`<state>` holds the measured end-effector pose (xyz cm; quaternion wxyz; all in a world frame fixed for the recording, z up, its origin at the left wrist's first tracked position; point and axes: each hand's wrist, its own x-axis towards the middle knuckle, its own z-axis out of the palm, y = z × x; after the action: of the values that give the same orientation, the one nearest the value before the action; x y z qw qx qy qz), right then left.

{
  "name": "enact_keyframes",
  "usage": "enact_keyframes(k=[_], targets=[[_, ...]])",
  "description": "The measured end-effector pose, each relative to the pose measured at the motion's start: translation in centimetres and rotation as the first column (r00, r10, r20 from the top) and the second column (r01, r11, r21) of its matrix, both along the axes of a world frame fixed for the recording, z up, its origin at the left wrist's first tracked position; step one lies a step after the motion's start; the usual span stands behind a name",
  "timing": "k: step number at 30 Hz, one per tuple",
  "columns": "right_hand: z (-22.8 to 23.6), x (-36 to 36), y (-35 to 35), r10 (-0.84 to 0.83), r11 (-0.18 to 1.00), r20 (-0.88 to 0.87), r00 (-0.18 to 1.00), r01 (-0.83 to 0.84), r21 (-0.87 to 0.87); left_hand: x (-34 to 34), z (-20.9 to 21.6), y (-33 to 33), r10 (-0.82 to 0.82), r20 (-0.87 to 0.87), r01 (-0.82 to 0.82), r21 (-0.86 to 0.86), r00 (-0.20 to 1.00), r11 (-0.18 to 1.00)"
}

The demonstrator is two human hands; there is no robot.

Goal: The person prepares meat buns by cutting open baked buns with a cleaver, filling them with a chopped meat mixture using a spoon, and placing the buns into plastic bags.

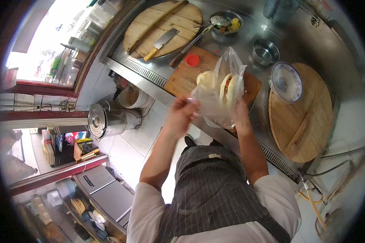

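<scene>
My left hand [184,110] is closed in a pinch on the edge of a clear plastic bag [235,67]. The bag hangs above a rectangular wooden cutting board [182,79], with a split bun [227,90] inside it that shows a reddish filling. On the bag's right side, my right hand [241,113] grips it near the bottom, its fingers partly hidden by the plastic. Another pale round bun [205,80] lies on the board beside the bag, partly covered by it. A red round lid [192,60] sits on the board's far left part.
A cleaver [162,43] and a long wooden stick [154,27] lie on a round wooden board [184,18]. Behind are a metal bowl of food [240,32] with a spoon and another metal bowl [265,52]. A patterned bowl [286,82] rests against a round wooden lid [302,121].
</scene>
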<state>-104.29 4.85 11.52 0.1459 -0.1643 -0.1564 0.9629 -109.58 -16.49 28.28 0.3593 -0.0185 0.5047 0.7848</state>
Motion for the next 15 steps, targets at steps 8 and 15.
enact_keyframes(k=[8,15], targets=[[10.1,-0.6,-6.4,0.025,0.997,0.353,0.935,-0.048,0.055,5.3,-6.6,1.4,0.072,-0.701,-0.296,-0.204,0.71,0.933],[8.3,0.3,-9.5,0.276,0.939,-0.33,0.903,-0.326,-0.106,-2.4,-0.8,-3.8,-0.252,-0.714,0.063,-0.28,0.653,0.958]])
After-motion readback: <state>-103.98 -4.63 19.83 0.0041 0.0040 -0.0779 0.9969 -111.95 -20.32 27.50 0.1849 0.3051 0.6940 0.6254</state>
